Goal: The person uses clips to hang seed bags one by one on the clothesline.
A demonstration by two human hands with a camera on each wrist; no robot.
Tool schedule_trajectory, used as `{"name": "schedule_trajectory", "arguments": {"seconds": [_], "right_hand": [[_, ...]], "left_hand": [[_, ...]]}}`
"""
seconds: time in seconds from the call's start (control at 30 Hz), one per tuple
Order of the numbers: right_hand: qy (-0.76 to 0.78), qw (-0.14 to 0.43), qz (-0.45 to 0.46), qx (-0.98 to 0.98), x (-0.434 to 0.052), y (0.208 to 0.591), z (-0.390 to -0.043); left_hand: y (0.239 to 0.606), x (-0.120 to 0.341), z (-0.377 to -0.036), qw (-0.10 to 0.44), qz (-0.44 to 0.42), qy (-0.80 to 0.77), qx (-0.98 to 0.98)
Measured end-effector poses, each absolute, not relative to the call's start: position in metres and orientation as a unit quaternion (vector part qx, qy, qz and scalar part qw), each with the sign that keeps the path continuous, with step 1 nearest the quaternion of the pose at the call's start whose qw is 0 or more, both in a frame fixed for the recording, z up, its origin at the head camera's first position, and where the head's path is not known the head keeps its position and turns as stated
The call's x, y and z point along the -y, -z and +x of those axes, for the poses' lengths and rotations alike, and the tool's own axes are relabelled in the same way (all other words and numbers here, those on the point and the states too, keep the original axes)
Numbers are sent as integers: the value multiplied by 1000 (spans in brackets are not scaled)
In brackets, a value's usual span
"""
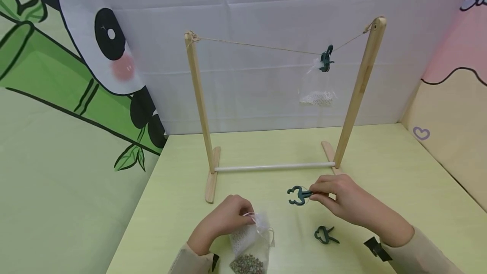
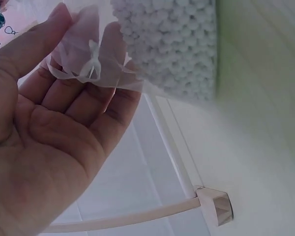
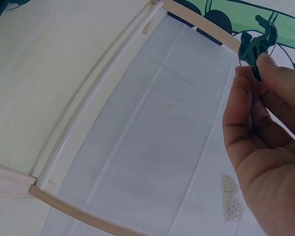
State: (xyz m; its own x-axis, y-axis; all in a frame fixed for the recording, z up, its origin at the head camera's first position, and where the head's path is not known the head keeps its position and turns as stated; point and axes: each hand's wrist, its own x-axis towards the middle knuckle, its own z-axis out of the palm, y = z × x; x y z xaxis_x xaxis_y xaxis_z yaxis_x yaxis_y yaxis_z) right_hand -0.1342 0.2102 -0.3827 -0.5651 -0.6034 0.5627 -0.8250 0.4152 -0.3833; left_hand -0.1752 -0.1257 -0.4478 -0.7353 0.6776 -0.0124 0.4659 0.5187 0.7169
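My left hand (image 1: 228, 217) pinches the gathered top of a sheer pouch of white beads (image 1: 249, 238) lying on the table; in the left wrist view the fingers (image 2: 71, 93) hold its ribbon-tied neck (image 2: 91, 66). My right hand (image 1: 336, 200) pinches a dark green clip (image 1: 298, 195) just above the table, its jaws spread; the clip (image 3: 255, 46) shows at my fingertips in the right wrist view. A second pouch with dark grains (image 1: 247, 263) lies under the first.
A wooden rack (image 1: 198, 96) with a string (image 1: 258, 46) stands behind; a green clip (image 1: 326, 59) holds a bead pouch (image 1: 317, 92) on the string. Another green clip (image 1: 325, 235) lies on the yellow-green table (image 1: 380, 172). White sheet and panda backdrop behind.
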Motion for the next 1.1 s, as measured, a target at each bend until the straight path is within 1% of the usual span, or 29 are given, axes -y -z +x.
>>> {"name": "schedule_trajectory", "arguments": {"seconds": [0.37, 0.53, 0.8, 0.97, 1.1], "right_hand": [[-320, 175, 433, 824, -213, 382, -134], [-319, 177, 436, 823, -212, 382, -135], [-318, 175, 428, 828, -213, 383, -134], [-318, 175, 426, 828, -214, 384, -133], [-318, 175, 429, 827, -214, 384, -134]], "left_hand": [[446, 127, -177, 125, 310, -399, -854], [447, 130, -179, 145, 306, -404, -850], [449, 134, -179, 206, 293, -428, -830], [450, 132, -178, 208, 297, -433, -825], [450, 128, -179, 190, 295, -433, -830]]}}
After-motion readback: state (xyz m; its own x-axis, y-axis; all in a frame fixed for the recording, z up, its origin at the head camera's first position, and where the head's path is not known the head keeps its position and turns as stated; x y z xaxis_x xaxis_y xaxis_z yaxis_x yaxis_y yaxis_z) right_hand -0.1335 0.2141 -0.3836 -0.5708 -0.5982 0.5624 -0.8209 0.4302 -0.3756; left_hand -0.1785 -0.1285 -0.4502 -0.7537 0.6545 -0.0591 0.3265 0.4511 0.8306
